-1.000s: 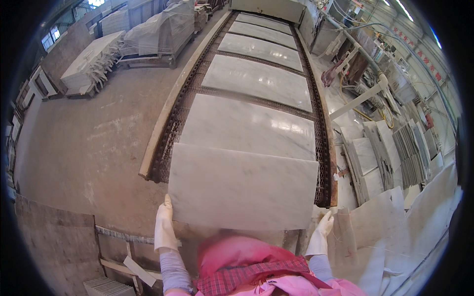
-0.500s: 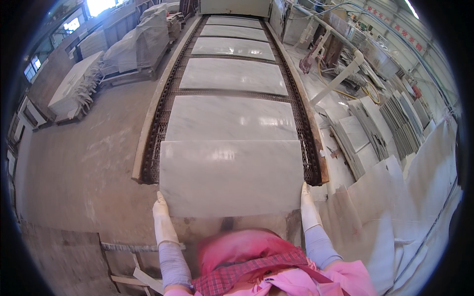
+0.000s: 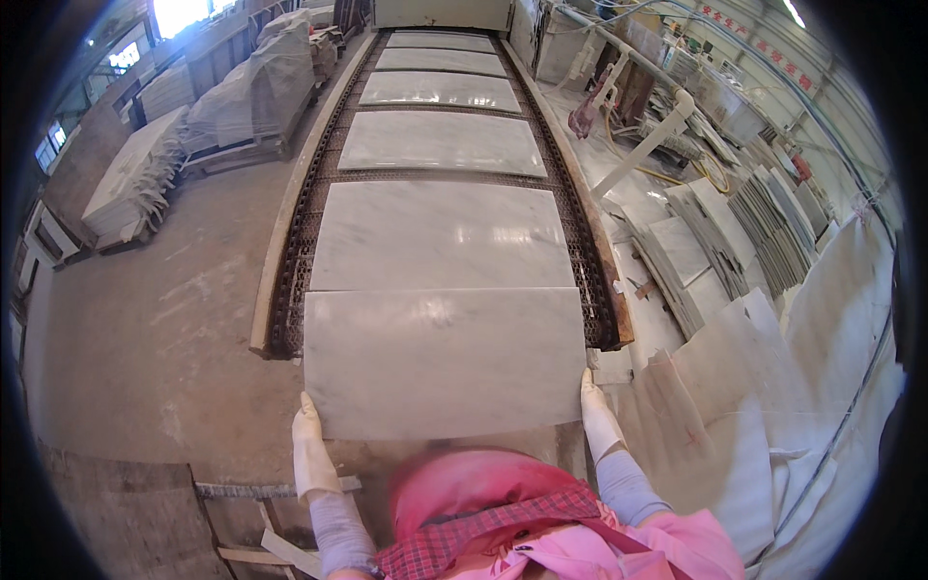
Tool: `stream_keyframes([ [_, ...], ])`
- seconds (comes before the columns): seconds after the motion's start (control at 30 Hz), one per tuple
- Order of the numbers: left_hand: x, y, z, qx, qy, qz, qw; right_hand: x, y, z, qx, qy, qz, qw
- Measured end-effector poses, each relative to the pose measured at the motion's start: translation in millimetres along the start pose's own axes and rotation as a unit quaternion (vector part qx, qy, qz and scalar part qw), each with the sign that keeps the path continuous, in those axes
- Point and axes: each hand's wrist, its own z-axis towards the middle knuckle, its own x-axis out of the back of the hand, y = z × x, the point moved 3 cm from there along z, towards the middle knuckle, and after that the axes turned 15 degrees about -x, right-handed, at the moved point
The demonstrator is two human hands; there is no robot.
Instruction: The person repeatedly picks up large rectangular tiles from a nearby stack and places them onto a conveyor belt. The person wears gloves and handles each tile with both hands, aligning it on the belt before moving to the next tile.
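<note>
Nearest the camera, the left hand (image 3: 311, 452) and the right hand (image 3: 597, 418) — both in white gloves — gripped the near corners of a pale marble slab (image 3: 445, 360), one at each side edge. The slab lay flat, its far part resting on the near end of a metal mesh conveyor (image 3: 290, 290), its near edge overhanging toward the person. Beyond it — almost edge to edge — a second slab (image 3: 440, 235) sat on the belt, with more slabs (image 3: 440, 143) farther along.
</note>
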Motion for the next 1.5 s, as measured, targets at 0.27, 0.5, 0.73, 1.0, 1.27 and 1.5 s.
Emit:
stream_keyframes([
  [0.27,2.8,-2.4,-4.6,0.010,-0.002,-0.041,0.999,-4.7,15.3,-0.2,-0.004,-0.008,0.013,1.000],
  [0.5,8.3,3.3,-15.5,-0.028,0.002,-0.062,0.998,-9.0,26.8,-3.5,-0.013,-0.003,0.013,1.000],
  [0.73,1.8,-14.3,-11.2,0.015,0.002,-0.038,0.999,-10.9,36.3,-5.4,-0.009,0.021,-0.008,1.000],
  [1.0,8.3,-8.7,-14.1,-0.064,0.025,-0.001,0.998,-9.8,38.5,-3.5,-0.018,0.025,-0.020,0.999],
  [1.27,-3.8,-32.9,4.6,0.012,0.002,-0.052,0.999,-8.7,23.5,-16.5,-0.022,0.025,-0.028,0.999],
  [1.5,6.6,-7.1,-10.8,0.029,-0.004,-0.039,0.999,-6.3,15.1,-24.6,-0.021,0.021,-0.032,0.999],
])
